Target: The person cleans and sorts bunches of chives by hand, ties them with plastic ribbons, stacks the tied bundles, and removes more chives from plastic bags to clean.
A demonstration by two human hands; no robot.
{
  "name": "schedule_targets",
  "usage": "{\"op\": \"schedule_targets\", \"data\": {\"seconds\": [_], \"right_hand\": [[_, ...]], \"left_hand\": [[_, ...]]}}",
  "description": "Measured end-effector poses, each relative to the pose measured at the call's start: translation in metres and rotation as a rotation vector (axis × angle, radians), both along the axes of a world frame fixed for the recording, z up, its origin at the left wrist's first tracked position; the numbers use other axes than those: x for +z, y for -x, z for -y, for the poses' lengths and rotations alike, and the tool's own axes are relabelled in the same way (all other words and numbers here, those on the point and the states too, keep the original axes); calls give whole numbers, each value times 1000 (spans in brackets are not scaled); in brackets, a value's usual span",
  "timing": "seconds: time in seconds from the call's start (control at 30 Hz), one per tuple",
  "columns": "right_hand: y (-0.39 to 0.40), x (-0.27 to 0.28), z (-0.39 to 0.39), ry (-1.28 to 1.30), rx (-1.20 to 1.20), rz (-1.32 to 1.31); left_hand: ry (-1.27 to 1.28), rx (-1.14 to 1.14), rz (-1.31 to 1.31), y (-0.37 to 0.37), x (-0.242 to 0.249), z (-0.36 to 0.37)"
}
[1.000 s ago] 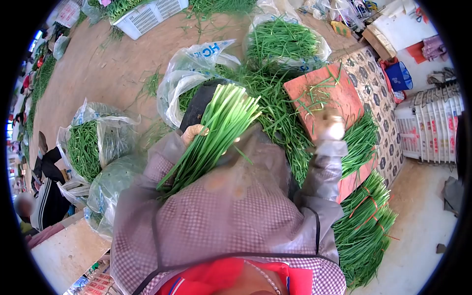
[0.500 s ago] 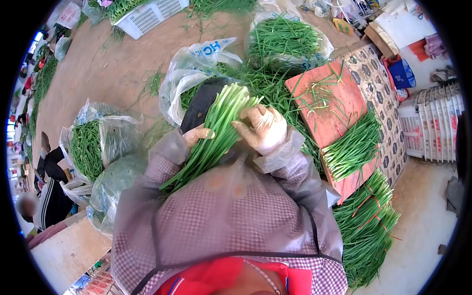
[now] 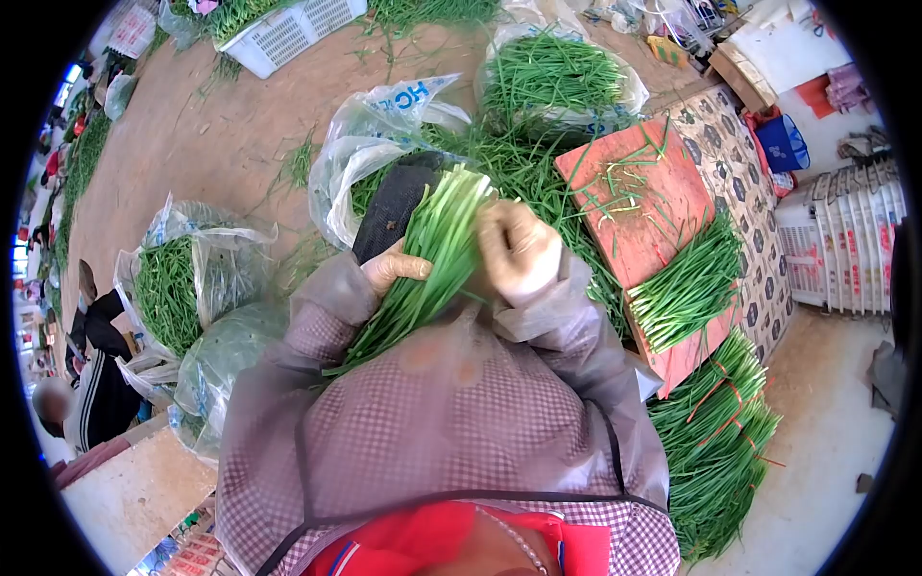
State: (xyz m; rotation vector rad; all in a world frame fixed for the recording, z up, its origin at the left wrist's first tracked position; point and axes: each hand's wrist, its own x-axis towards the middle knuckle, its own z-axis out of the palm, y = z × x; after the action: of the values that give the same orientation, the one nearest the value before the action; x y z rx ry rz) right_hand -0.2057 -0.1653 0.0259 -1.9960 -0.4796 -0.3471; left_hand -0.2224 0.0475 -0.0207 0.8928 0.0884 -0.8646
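Note:
My gloved left hand (image 3: 399,269) is wrapped round a thick bunch of garlic chives (image 3: 432,254). The pale stem ends point away from me, and the green leaves run down towards my lap. Beside those pale ends, my gloved right hand (image 3: 519,250) is curled closed against the bunch's right side. Whatever its fingers hold, if anything, is hidden. Behind the bunch is a black mesh-like thing (image 3: 389,206). To my right, another bundle of chives (image 3: 687,288) lies on a reddish board (image 3: 663,173) with loose trimmings scattered over it.
Tied chive bundles (image 3: 715,442) with red bands lie at my right. Open plastic bags of greens stand ahead (image 3: 552,82) and to the left (image 3: 168,288). A white crate (image 3: 293,38) sits farther off, stacked white crates (image 3: 840,240) at right. A person (image 3: 101,384) is at far left.
My right hand has curled its fingers inward beside the stem ends. The left hand and the bunch have shifted slightly to the right.

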Motion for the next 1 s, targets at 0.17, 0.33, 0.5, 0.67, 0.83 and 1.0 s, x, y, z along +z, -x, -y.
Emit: {"op": "schedule_targets", "data": {"seconds": [0.17, 0.33, 0.5, 0.67, 0.83, 1.0], "right_hand": [[-27, 12, 43, -712, -274, -174], [-24, -33, 96, -235, 77, -660], [-27, -53, 22, -773, 410, -439], [-38, -9, -5, -1187, 263, -574], [-36, -6, -3, -1165, 233, -666], [-35, -10, -5, -1125, 167, -651]], "left_hand": [[-31, 11, 8, 2, 10, 3], [32, 4, 132, -7, 14, 3], [-173, -105, 300, -24, 38, 17], [-214, -209, 456, -34, 43, 27], [-122, -57, 417, -29, 45, 22], [-183, 168, 544, -33, 34, 20]]}}
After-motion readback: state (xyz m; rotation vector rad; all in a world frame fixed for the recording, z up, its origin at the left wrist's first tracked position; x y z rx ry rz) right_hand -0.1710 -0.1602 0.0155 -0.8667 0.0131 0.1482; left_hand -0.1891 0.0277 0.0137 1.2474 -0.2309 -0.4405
